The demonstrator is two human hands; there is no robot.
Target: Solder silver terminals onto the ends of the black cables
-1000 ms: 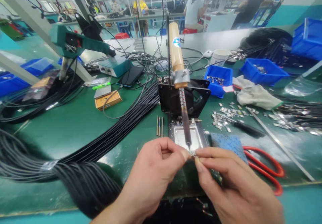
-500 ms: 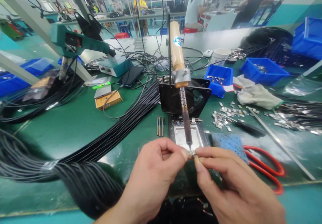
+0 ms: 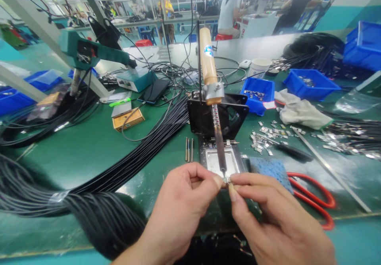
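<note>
Plainly, a green bench spreads across the view, with a thick black cable bundle lying over its left side. Nearer the middle, the left hand and right hand meet below a soldering iron, which points down over a shallow metal tray. The right thumb and fingers pinch a small metal connector just under the iron's tip; the left thumb and forefinger press together at the connector's edge, what lies between them hidden
</note>
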